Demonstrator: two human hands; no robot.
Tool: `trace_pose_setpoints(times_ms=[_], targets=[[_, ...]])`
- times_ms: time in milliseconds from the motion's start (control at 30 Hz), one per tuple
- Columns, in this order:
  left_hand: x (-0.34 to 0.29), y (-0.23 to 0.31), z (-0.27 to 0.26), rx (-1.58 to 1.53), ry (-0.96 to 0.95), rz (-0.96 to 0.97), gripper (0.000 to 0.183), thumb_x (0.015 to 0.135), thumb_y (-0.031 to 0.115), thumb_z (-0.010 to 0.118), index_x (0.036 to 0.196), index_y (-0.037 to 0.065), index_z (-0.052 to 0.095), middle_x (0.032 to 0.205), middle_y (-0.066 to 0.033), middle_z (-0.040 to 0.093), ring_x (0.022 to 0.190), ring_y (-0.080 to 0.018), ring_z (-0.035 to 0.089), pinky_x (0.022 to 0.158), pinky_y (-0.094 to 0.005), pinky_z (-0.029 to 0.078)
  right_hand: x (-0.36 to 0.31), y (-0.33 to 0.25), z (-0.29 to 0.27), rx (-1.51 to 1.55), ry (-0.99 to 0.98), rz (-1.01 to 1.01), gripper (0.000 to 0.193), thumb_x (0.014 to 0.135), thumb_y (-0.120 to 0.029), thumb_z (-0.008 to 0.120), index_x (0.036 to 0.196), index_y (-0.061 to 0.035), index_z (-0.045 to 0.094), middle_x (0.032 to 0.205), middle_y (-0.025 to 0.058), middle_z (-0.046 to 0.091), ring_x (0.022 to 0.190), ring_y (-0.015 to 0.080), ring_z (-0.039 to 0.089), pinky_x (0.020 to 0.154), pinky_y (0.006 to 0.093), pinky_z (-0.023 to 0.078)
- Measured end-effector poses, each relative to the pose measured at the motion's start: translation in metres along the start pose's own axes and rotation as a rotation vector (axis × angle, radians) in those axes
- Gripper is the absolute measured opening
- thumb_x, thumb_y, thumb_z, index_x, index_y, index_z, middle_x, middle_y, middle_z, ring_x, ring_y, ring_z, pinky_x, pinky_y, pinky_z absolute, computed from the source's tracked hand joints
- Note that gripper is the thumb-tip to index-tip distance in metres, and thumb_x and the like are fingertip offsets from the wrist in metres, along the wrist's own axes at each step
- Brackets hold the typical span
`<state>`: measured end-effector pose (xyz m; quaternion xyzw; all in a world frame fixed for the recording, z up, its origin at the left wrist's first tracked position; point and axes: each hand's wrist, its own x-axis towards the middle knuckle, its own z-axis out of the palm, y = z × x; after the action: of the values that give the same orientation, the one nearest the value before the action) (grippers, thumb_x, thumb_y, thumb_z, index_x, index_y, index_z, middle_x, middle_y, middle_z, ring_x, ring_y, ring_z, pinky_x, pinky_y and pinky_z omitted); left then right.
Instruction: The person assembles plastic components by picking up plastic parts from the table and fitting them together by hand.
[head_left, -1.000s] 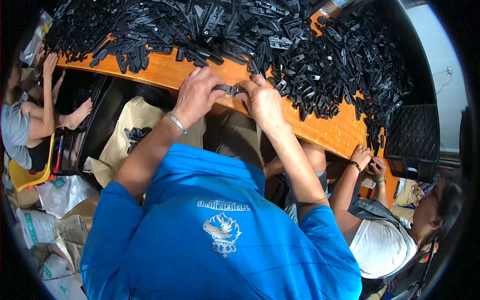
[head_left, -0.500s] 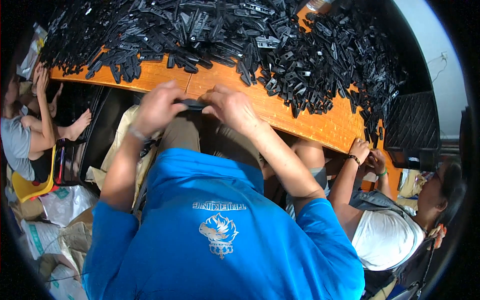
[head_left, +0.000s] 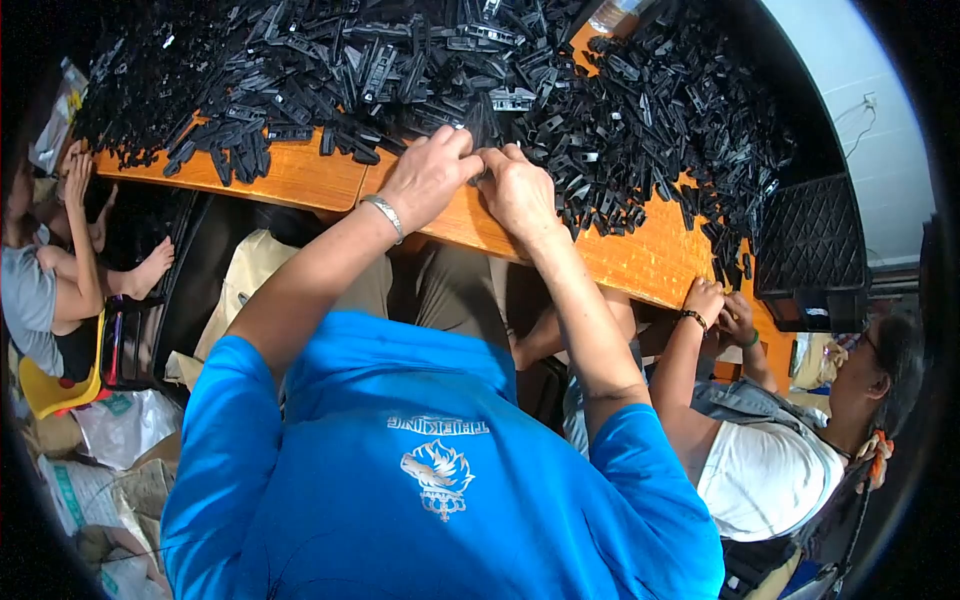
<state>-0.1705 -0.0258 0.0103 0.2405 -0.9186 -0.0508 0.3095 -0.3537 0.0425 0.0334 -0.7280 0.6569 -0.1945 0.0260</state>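
Note:
My left hand (head_left: 432, 178) and my right hand (head_left: 520, 192) are close together over the near edge of the table, where the heap of black plastic parts begins. The fingers of both hands are bent inward and nearly meet. What lies between them is hidden. Just beyond the fingertips, a dark streak (head_left: 483, 122) is smeared by motion and its shape cannot be made out. Long, slim black plastic parts (head_left: 375, 75) are heaped ahead of my hands. To the right of my right hand is a spread of shorter black plastic pieces (head_left: 595, 175).
The orange wooden table (head_left: 640, 262) has a seam left of my hands. A clear plastic container (head_left: 612, 15) stands at the back. A co-worker (head_left: 770, 470) sits at right, hands at the table edge, near a black crate (head_left: 815, 240). Another person (head_left: 50, 290) sits at far left.
Both hands have moved forward and to the right, from above my lap to the heap's edge. The long black part held between them earlier is no longer plainly visible.

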Motion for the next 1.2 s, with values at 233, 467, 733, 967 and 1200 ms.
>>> trace_pose_setpoints(times_ms=[233,467,733,967,1200], targets=[[0.007,-0.003,-0.005,0.037,-0.039,0.063,0.007,0.092,0.013,0.068,0.094,0.007,0.067,0.108,-0.0072,0.062,0.105,-0.0271,0.062,0.089,-0.0413,0.055,-0.001,0.004,0.004,-0.027,-0.003,0.037,0.024,0.089,-0.012,0.079,0.106,-0.0087,0.064,0.104,0.0202,0.069,0.087,0.0443,0.073,0.075,0.0539,0.060],[-0.015,-0.004,-0.012,-0.147,0.084,-0.046,0.017,0.089,0.005,0.073,0.102,0.006,0.061,0.110,-0.0099,0.064,0.103,-0.0313,0.067,0.084,-0.0410,0.057,-0.008,0.004,-0.002,-0.013,-0.012,0.038,0.025,0.090,-0.011,0.076,0.112,-0.0102,0.065,0.103,0.0217,0.069,0.085,0.0461,0.072,0.074,0.0544,0.059],[-0.056,0.012,-0.008,-0.686,0.264,-0.621,0.029,0.090,-0.002,0.075,0.116,0.004,0.064,0.107,-0.0122,0.067,0.096,-0.0328,0.070,0.079,-0.0406,0.059,-0.015,-0.004,0.002,-0.030,-0.111,-0.031,0.025,0.093,-0.008,0.066,0.118,-0.0058,0.063,0.105,0.0280,0.071,0.083,0.0469,0.074,0.072,0.0548,0.061],[-0.064,0.010,-0.027,-0.216,0.162,-0.408,0.018,0.084,0.005,0.082,0.100,0.008,0.073,0.105,-0.0095,0.065,0.106,-0.0348,0.063,0.090,-0.0453,0.055,-0.014,-0.010,-0.006,-0.184,-0.170,-0.030,0.020,0.097,-0.014,0.068,0.114,-0.0043,0.067,0.118,0.0249,0.073,0.091,0.0416,0.076,0.079,0.0489,0.063],[-0.070,0.010,-0.025,-0.173,0.193,-0.362,0.023,0.081,0.004,0.084,0.103,0.008,0.077,0.104,-0.0085,0.068,0.106,-0.0343,0.062,0.091,-0.0458,0.053,-0.021,-0.031,0.011,0.316,0.091,-0.086,0.028,0.084,-0.005,0.088,0.111,-0.0039,0.080,0.104,0.0126,0.073,0.093,0.0321,0.074,0.081,0.0390,0.059]])
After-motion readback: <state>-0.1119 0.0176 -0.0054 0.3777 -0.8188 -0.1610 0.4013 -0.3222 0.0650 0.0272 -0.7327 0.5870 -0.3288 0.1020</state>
